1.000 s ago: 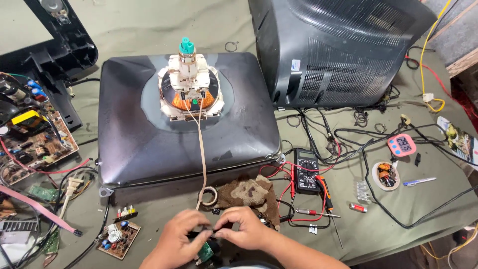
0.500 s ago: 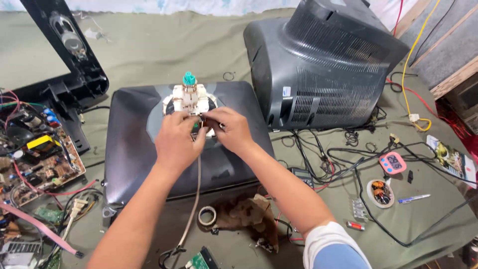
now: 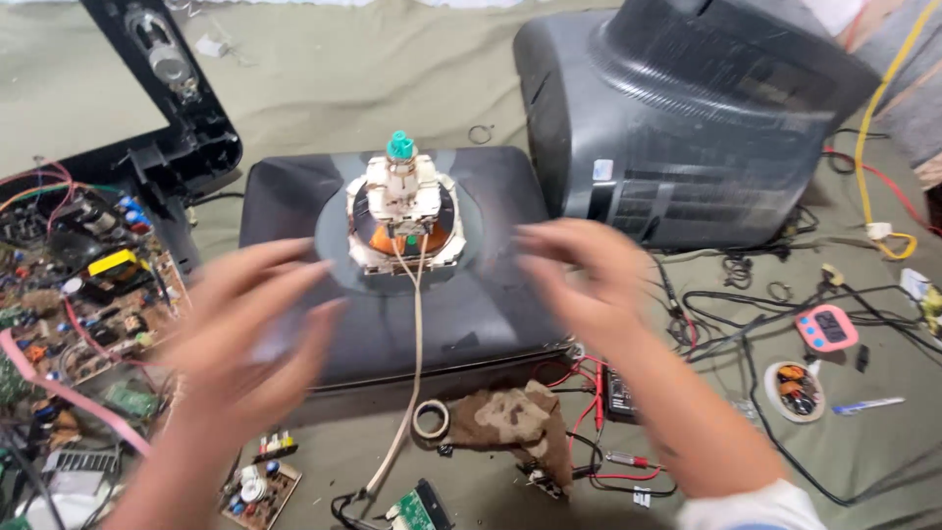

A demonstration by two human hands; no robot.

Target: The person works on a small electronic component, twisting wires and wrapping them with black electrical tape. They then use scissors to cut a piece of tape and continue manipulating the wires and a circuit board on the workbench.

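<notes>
On the desk [image 3: 324, 88], heavy, fragile picture tube [image 3: 491, 294] face down, flanked by left hand [image 3: 245, 324] and right hand [image 3: 589, 280], fingers spread, empty; best gripped at rim, never neck.

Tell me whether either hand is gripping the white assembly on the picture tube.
No: the left hand and right hand hover open either side of the white assembly, touching nothing.

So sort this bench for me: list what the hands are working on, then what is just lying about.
In hand:
left hand and right hand, both open and blurred, either side of the picture tube
white yoke assembly
beige cable

Lying about:
grey television shell
circuit board
tape roll
pink timer
brown rag
</notes>
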